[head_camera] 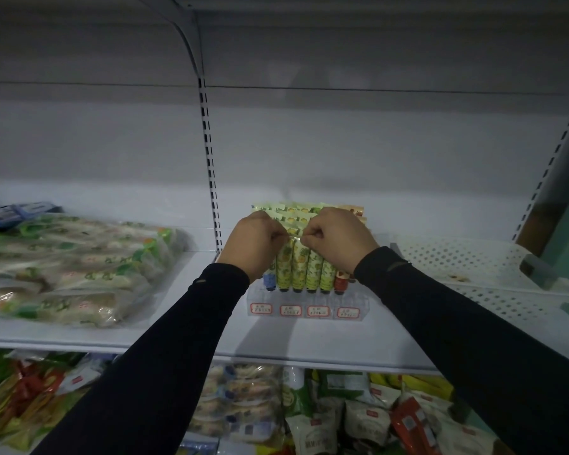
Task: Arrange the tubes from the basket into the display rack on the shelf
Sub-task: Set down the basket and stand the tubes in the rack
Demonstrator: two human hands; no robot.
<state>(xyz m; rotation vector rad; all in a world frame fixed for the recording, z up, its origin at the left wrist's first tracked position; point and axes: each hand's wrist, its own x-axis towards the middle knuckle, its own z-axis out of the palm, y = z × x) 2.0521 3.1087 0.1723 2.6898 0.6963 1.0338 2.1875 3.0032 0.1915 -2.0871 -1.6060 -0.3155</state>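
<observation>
Squinting at the four red-bordered price tags (318, 311) along the front of the clear display rack (306, 298), I can't read any of the writing, it's too small and blurry. The rack sits mid-frame on a white metal shelf (309, 343) with a pale back wall and slotted uprights, all pretty dim.

The front row shows six tubes (298, 267) standing upright: one blue at the left, four yellow-green with a fruit print, one red-orange at the right. More rows stand behind, count unclear.

Both hands are curled into loose fists at the top of the front row. The left hand (255, 241) and right hand (337, 238) each pinch the flat top edge of a yellow-green tube between them. Both arms wear black sleeves.

The white perforated basket (473, 274) sits on the same shelf at the right, just beside the rack. Bagged goods (69, 267) lie at the left, and more packets (309, 412) fill the lower shelf.
</observation>
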